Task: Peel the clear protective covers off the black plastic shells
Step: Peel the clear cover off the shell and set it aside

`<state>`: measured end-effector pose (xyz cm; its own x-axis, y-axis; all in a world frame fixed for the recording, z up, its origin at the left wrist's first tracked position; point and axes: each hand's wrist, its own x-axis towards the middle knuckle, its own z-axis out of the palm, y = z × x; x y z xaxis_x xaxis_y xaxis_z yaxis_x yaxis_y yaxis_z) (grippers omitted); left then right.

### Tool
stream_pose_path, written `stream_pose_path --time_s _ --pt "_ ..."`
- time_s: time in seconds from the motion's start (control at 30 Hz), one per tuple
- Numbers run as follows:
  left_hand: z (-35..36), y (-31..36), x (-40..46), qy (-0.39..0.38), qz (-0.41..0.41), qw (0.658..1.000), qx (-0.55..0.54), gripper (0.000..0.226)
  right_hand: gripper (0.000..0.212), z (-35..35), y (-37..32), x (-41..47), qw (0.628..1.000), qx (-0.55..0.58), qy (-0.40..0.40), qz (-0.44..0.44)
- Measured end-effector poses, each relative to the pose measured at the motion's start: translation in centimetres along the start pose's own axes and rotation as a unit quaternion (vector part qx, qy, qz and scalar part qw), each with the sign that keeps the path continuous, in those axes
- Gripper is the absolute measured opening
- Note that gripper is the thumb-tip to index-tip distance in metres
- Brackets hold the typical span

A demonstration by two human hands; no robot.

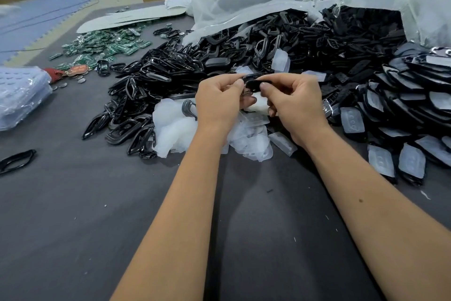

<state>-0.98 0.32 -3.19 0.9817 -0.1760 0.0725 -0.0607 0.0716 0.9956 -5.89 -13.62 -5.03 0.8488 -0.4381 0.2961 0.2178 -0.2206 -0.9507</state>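
Both hands are raised over the grey counter (73,215), each grip closed on one black plastic shell (252,84): the left hand (218,103) pinches its left end, the right hand (294,105) its right end, thumb on top. The shell looks light, stiff and glossy, so likely slippery. Its clear cover, like those in the pile of peeled covers (175,127) below, seems thin and flexible, best lifted at an edge while the rim is held.

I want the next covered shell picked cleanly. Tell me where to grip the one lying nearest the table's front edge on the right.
Take the covered shell by its two long black edges, coming from above. It lies flat with the clear cover facing up, so a side pinch probably leaves the cover free to peel. Its right edge sits close to neighbouring shells, so bring the fingers in carefully.
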Motion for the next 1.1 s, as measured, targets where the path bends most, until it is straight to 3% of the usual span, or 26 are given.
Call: stream_pose_path --time_s 0.13,0.33,0.67,0.77,0.93,1.1 --pt "-0.3 0.1 0.1 -0.001 -0.036 0.998 -0.049 0.033 0.017 0.2 -0.2 -0.2 0.997 -0.068 0.008 -0.048" --pt "-0.3 -0.1 0.3 -0.008 -0.043 0.998 -0.056 0.045 0.003 0.3 -0.7 -0.3 0.989 -0.112 0.036 -0.094" --pt "-0.7 -0.7 0.4 -0.035 0.016 0.999 0.03 0.027 0.004 0.4 -1.1 -0.6 0.968 -0.188 0.052 -0.157" --pt "-0.8 -0.8 0.0 -0.044 0.056 0.995 0.076 0.009 0.003 0.4 -1.1 -0.7 0.968 -0.19 0.057 -0.152" --pt "-1.1 -0.4 0.1 -0.051 0.075 0.992 0.083 0.017 0.016 0.3 -0.9 -0.5 0.979 -0.154 0.084 -0.104" --pt "-1.7 0.0 0.3 -0.081 0.048 0.994 0.054 0.01 0.01 -0.1 -0.7 -0.2 1.0 -0.011 -0.003 -0.006"
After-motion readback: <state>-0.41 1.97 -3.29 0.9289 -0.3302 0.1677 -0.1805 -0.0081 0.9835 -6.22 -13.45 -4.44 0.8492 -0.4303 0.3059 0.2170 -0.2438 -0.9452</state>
